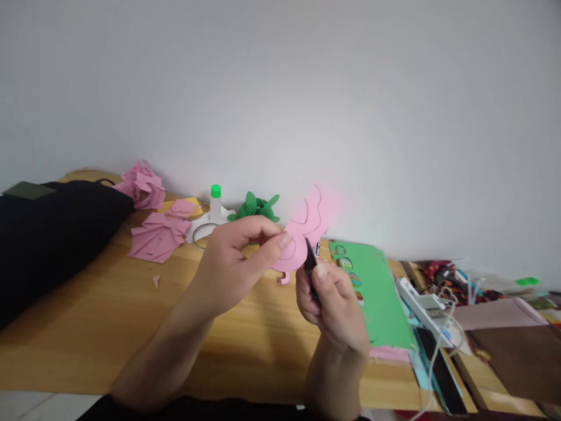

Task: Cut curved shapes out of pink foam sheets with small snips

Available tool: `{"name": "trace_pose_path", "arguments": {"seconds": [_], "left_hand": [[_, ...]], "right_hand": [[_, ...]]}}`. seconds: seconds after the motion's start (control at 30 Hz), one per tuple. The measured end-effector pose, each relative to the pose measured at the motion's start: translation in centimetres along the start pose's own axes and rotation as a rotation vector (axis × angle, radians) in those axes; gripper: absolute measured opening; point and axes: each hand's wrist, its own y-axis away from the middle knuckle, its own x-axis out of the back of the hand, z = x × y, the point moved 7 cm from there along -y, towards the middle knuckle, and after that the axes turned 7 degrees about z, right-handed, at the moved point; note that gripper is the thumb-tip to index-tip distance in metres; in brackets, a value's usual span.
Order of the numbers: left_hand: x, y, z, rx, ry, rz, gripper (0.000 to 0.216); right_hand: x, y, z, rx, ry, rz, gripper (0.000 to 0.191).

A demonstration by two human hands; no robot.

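My left hand point(239, 257) pinches a pink paper piece point(307, 225) with scalloped pencil lines, holding it up above the wooden table point(109, 316). My right hand point(333, 301) is closed around small black scissors point(311, 263), whose blades meet the lower edge of the pink paper. A thin pink strip hangs from the paper's bottom edge.
Pink paper scraps point(160, 237) and a pink paper flower point(142, 184) lie at the back left beside a black bag point(48, 240). A glue bottle with a green cap point(215, 204), a green paper flower point(254, 207) and green paper sheets point(377, 292) sit behind. Phones and cables point(433, 327) crowd the right.
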Motion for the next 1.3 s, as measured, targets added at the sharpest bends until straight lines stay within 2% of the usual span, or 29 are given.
{"name": "trace_pose_path", "arguments": {"seconds": [0.2, 0.53, 0.87, 1.3], "left_hand": [[0.2, -0.1, 0.3, -0.043, -0.033, 0.015, 0.020], [-0.4, 0.2, 0.4, -0.063, -0.065, -0.030, 0.029], [-0.9, 0.3, 0.3, -0.010, 0.032, -0.164, 0.029], [-0.4, 0.1, 0.1, 0.053, 0.036, -0.112, 0.027]], "right_hand": [[0.0, 0.0, 0.0, 0.008, 0.007, -0.013, 0.040], [0.0, 0.0, 0.0, 0.031, 0.053, -0.021, 0.041], [0.0, 0.2, -0.1, 0.018, 0.083, -0.056, 0.041], [-0.1, 0.3, -0.4, 0.009, 0.160, -0.069, 0.043]]}}
